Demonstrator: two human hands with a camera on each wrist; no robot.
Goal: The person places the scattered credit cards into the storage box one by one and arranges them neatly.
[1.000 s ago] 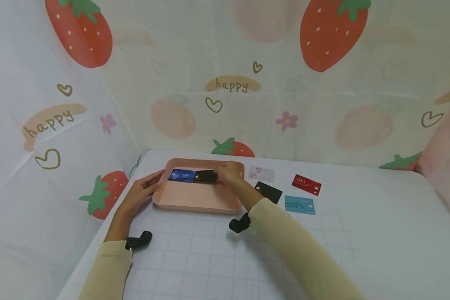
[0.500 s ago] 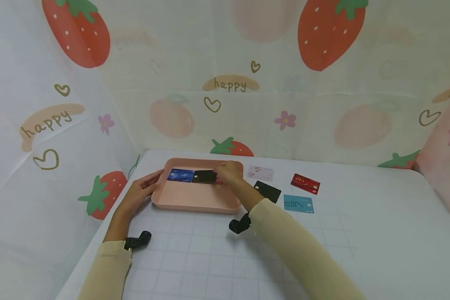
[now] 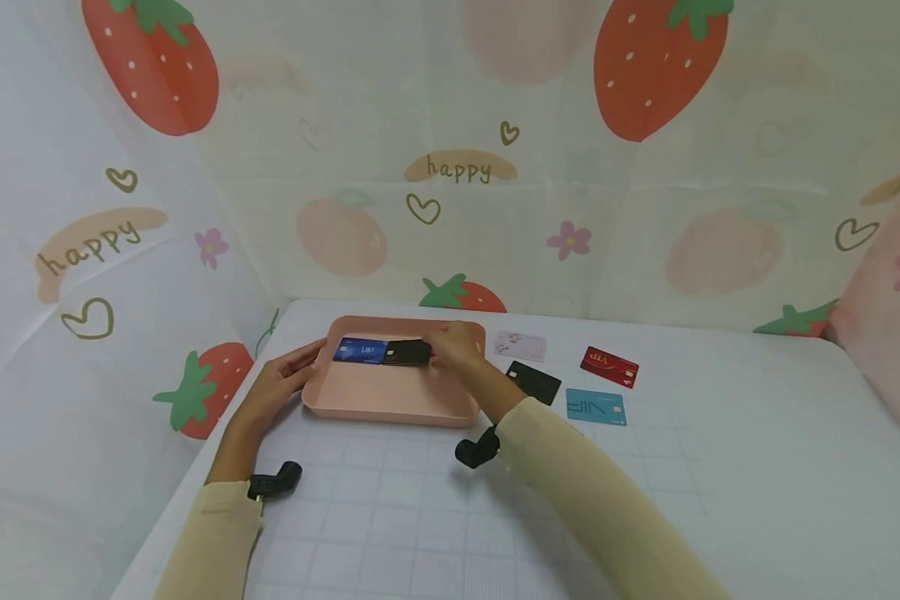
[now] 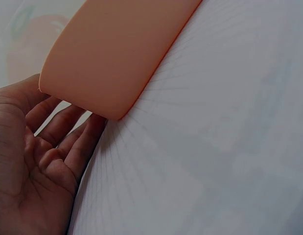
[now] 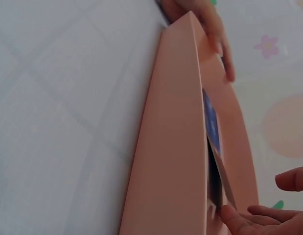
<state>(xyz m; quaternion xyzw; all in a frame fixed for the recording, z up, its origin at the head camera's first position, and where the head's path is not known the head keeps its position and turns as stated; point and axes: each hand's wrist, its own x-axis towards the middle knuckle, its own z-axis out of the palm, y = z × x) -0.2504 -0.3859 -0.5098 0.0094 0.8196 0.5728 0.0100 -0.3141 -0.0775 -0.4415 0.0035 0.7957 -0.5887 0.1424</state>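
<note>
A pink tray (image 3: 390, 410) lies on the table, with a blue VIP card (image 3: 360, 351) and a black card (image 3: 407, 353) side by side in its back part. My right hand (image 3: 453, 348) reaches over the tray's right end and pinches the black card by its right end. In the right wrist view, that card (image 5: 221, 169) looks tilted, and the thumb is at its edge. My left hand (image 3: 277, 387) rests against the tray's left end, its fingers stretched along the rim. In the left wrist view, the tray wall (image 4: 112, 54) hides the left fingertips.
Right of the tray lie a pale flowered card (image 3: 521, 345), a second black card (image 3: 534, 382), a red VIP card (image 3: 610, 367) and a light blue VIP card (image 3: 596, 407). A printed cloth (image 3: 630, 192) hangs behind the table. Both wrists wear small black cameras.
The whole scene has drifted slightly left in the head view. Both hands, the tray and the cards keep almost the same places relative to each other.
</note>
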